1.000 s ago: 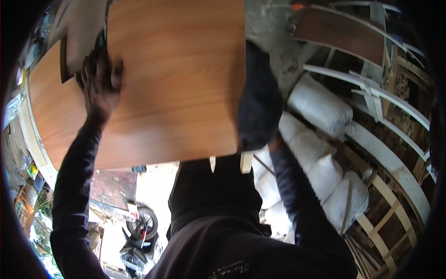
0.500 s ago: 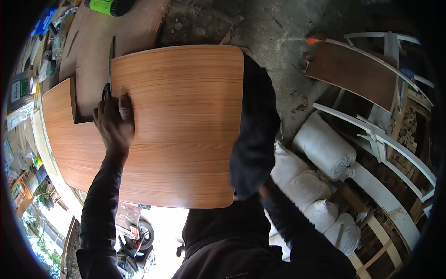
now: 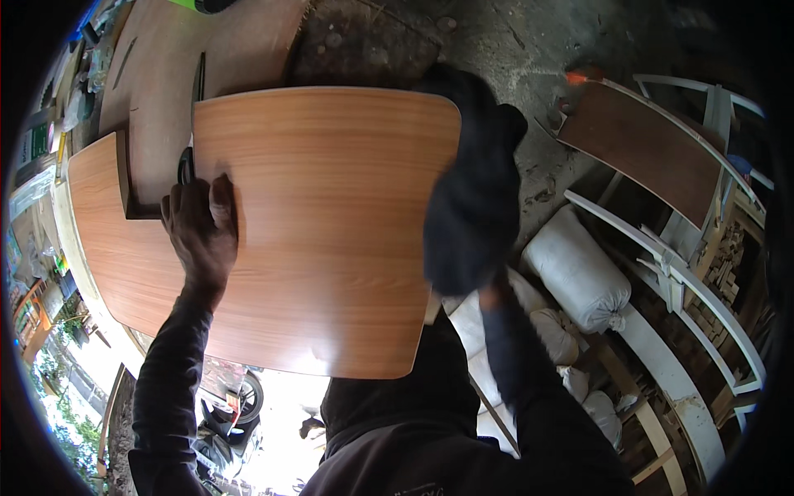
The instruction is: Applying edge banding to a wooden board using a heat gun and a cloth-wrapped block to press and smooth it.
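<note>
A wood-grain board with rounded corners and a cutout at the left lies before me. My left hand rests on it beside the cutout, thumb apart and fingers bent, just below a black-handled tool that looks like scissors. My right hand is covered by a dark cloth that it holds along the board's rounded right edge; its fingers are hidden.
A brown worktop lies behind the board, with a green object on it. To the right are stuffed white sacks, white frames and a dark panel. A motorbike stands lower left.
The cloth in my right hand has moved along the right edge, and now reaches the board's upper corner. My left hand's fingers have bent since a second earlier. The whole view has shifted.
</note>
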Demonstrator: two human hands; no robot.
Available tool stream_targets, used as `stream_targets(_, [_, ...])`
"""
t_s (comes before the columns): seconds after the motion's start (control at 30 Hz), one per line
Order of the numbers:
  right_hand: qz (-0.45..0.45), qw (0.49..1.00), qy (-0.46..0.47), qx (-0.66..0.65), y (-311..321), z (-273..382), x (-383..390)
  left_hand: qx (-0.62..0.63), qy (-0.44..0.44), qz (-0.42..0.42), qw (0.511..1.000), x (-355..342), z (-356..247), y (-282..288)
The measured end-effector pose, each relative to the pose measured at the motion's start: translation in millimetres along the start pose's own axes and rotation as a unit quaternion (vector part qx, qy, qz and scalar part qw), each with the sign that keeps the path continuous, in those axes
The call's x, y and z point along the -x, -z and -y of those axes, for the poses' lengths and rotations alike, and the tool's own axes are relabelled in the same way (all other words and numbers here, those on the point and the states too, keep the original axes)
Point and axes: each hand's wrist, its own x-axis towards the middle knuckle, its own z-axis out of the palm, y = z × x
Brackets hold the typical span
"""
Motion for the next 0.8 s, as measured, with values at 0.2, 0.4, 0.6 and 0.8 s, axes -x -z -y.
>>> stream_targets(0.2, [-0.013,1.0,0.003,0.025,-2,6,-6,0.021,0.008,-0.021,1.0,0,0,-1])
stream_targets(0.4, [0.012,0.999,-0.046,-0.025,1,-11,-15,0.029,0.008,-0.018,0.999,0,1,2])
stream_targets(0.6, [-0.061,0.988,0.018,0.139,-16,25,-14,0.037,-0.009,-0.033,0.999,2,4,-2])
stream_targets(0.8, [-0.048,0.974,0.036,0.22,-21,51,1,0.053,0.0,-0.022,0.998,0,5,0])
